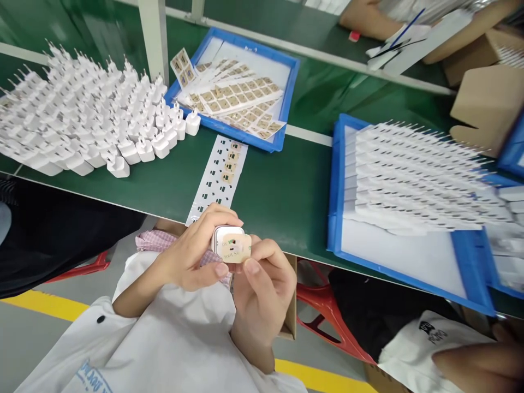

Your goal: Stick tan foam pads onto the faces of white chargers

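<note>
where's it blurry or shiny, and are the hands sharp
Head view: left hand, right hand and held white block look fairly sharp; head view: the white plugs smear toward the left edge; head view: soft sheen on the green tabletop.

1 head-worn view, forward and down, close above the green table [278, 185]

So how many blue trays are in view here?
4: one at the back with sticker sheets, one on the right with plugs, and two at the right edge, partly cut off. More may be hidden.
</note>
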The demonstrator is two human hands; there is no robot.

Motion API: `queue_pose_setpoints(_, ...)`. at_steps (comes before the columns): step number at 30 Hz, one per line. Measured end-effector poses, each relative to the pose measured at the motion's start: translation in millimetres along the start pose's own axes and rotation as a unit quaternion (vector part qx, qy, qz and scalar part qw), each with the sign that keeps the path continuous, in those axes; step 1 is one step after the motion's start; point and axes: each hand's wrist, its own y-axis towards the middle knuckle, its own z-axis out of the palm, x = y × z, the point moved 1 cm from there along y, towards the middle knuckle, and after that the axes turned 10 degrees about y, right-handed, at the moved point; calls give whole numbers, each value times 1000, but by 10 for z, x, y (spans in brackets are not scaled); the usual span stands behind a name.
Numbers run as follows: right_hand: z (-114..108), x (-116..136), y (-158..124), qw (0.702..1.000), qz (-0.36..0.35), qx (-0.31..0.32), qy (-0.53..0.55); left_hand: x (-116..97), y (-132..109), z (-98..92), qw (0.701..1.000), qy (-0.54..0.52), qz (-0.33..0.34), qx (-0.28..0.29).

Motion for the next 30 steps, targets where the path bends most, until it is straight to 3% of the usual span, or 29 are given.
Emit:
queue_pose_setpoints(6,16,-25,25,999,-35,-16,7,0,-30,-14,999,6,-36,3)
queue_pose_setpoints(11,143,-126,98,983,-132,-125,-7,77,-105,280,989,-57,-50,-125)
queue_pose_setpoints(13,183,-151,164,970,-182,-157,-24,60,-117,387,982,-108,-61,-144)
queue_pose_setpoints(16,192,-130,298,942,-281,-174,-55,-30,-104,426,986,-124,-99,-58)
queue_pose_setpoints(19,146,-67,395,923,-311,-209,-90,-96,-91,353,988,-90,-125,9)
queue_pose_setpoints(22,95,13,349,928,-298,-195,-106,-78,-78,264,992,-68,-108,-9)
queue_pose_setpoints(27,32,85,40,985,-131,-43,-102,-41,2,133,999,-11,18,-31)
queue_pose_setpoints(30,11,91,-79,987,-94,-28,-124,-66,42,75,999,10,37,-25)
